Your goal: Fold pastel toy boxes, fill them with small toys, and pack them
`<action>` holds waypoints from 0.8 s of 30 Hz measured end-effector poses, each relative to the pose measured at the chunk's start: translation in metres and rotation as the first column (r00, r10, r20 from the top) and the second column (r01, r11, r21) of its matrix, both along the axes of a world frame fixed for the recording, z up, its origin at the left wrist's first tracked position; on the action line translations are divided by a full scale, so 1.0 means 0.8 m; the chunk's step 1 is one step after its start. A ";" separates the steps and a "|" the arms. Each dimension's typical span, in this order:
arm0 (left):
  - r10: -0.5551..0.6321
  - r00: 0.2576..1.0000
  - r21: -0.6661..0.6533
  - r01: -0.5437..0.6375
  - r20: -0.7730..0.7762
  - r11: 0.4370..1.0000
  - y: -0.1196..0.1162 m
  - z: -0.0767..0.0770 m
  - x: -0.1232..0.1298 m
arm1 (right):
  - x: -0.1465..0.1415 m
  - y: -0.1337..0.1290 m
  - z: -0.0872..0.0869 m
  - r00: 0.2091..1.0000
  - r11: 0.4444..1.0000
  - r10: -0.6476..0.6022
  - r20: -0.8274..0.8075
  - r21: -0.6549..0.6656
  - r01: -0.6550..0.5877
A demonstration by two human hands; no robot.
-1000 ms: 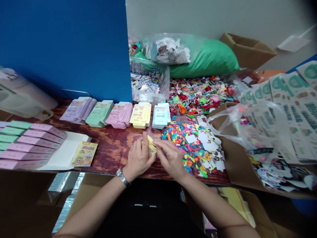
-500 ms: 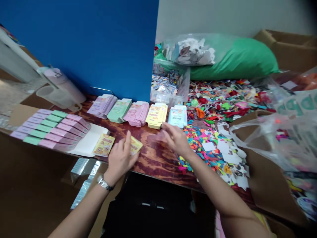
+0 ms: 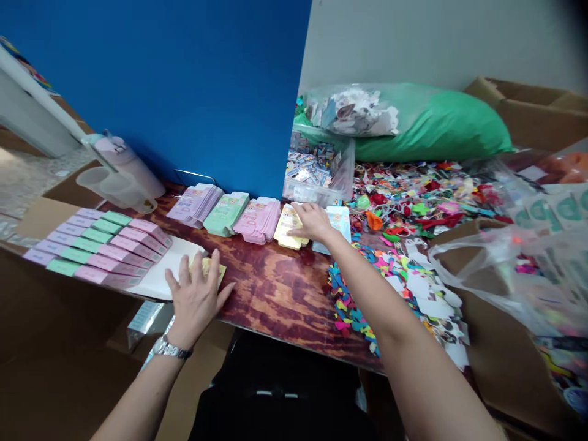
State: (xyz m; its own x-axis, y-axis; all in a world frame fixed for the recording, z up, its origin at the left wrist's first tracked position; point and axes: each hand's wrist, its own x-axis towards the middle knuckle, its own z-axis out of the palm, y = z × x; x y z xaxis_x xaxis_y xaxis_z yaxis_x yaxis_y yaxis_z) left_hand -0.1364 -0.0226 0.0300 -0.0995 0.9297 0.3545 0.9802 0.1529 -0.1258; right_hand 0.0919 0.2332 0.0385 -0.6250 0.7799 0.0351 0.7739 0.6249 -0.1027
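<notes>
My left hand [image 3: 195, 300], with a metal watch on the wrist, lies with spread fingers over a small yellow box [image 3: 215, 269] by the white tray's right end. The hand covers much of this box. My right hand [image 3: 313, 222] reaches onto the stack of flat yellow cartons [image 3: 285, 228], fingertips and thumb apart on the top one. Left of it lie stacks of flat pink cartons [image 3: 258, 217], green cartons [image 3: 227, 212] and purple cartons [image 3: 195, 203]. Blue cartons [image 3: 340, 220] sit partly hidden behind my right wrist.
Rows of folded purple, green and pink boxes [image 3: 98, 245] stand on the white tray [image 3: 160, 269]. Colourful small pieces [image 3: 358, 294] cover the table's right side. A clear bin [image 3: 321, 171], a green bag [image 3: 441, 122] and a blue panel [image 3: 160, 79] stand behind.
My left hand has moved left with the yellow box towards the tray and its fingers have spread. My right hand has come onto the yellow cartons. The view has shifted slightly.
</notes>
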 end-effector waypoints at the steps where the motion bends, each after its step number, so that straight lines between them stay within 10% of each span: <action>1: -0.034 0.999 0.015 0.034 0.010 0.999 0.005 0.005 0.008 | -0.001 0.000 -0.001 0.999 0.998 0.013 -0.031 0.060 -0.011; 11: -0.393 0.916 0.064 0.389 0.080 0.919 0.061 0.039 0.107 | 0.048 -0.092 0.056 0.853 0.874 0.154 -0.499 0.471 0.117; 24: -0.503 0.833 0.045 0.507 0.229 0.861 0.062 0.028 0.183 | 0.096 -0.223 -0.001 0.645 0.854 -0.014 -0.764 0.327 0.406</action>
